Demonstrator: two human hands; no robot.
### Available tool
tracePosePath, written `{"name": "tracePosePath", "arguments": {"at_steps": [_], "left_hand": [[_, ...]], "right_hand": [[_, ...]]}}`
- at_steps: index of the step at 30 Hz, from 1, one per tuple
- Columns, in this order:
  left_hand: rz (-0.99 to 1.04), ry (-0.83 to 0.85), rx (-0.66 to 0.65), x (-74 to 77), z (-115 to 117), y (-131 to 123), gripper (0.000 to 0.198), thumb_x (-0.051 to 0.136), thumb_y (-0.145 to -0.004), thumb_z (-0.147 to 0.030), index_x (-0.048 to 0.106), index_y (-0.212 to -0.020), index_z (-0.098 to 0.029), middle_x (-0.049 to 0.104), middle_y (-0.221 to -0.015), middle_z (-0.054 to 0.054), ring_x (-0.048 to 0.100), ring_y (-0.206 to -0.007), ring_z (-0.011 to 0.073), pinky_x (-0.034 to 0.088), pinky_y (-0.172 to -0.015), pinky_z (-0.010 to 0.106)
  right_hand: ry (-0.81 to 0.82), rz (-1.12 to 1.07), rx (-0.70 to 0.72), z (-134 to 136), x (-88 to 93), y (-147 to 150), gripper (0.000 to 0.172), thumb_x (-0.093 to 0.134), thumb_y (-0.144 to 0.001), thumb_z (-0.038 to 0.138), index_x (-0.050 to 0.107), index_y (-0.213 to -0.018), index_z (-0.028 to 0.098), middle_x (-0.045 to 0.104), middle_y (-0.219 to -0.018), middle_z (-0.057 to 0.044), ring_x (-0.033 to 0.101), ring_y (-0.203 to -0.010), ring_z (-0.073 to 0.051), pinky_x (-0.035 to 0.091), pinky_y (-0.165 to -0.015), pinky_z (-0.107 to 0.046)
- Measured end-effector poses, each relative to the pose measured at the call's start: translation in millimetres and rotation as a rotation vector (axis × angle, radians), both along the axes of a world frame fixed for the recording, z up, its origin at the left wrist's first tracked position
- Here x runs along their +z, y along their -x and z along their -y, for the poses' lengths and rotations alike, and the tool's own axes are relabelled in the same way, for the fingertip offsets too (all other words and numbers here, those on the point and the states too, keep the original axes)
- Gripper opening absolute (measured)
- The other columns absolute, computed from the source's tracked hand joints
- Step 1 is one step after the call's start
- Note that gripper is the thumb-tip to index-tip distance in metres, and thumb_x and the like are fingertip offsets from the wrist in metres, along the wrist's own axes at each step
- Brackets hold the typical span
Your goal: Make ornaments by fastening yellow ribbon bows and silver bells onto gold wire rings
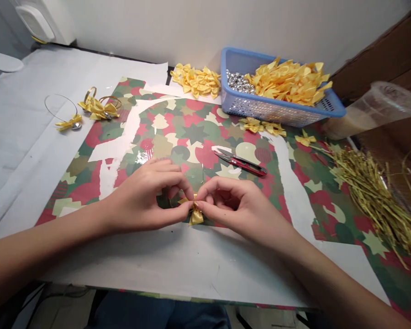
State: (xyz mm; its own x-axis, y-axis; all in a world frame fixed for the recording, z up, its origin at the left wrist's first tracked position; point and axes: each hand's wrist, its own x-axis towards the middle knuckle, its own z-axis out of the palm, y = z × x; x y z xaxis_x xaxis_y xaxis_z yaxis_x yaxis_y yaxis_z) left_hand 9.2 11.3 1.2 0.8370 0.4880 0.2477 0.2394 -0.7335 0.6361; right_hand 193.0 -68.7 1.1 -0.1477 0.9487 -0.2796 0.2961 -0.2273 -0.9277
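A small yellow satin ribbon bow [196, 214] sits at the middle of the view, with its tails hanging toward me. My left hand [144, 196] and my right hand [239, 208] meet over it, and the fingertips of both pinch its knot. Both hands rest just above the near edge of a camouflage-patterned paper sheet [192, 132]. Red-handled thread snips [241, 163] lie shut on that sheet, just beyond my right hand. The fingers hide the bow's centre.
A blue plastic basket [277, 91] holds yellow bows and silver beads [239, 81]. More bows lie in a heap [195, 80] beside it. Wire loops with bows and a silver bell [68, 121] lie at left. Golden straw [370, 196] and a clear plastic cup [373, 109] are at right.
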Motion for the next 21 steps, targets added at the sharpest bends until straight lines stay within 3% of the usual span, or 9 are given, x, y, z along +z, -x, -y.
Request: {"name": "tracePosePath", "arguments": {"at_steps": [21], "left_hand": [[0.005, -0.007, 0.005, -0.2, -0.3, 0.6, 0.005, 0.060, -0.077, -0.015, 0.062, -0.073, -0.017, 0.045, -0.058, -0.005, 0.041, -0.057, 0.0100, 0.033, -0.059, 0.025]], "right_hand": [[-0.006, 0.001, -0.013, -1.2, -1.4, 1.0, 0.015, 0.062, -0.079, 0.031, 0.062, -0.077, 0.016, 0.043, -0.057, 0.006, 0.032, -0.047, -0.007, 0.024, -0.043, -0.021]]}}
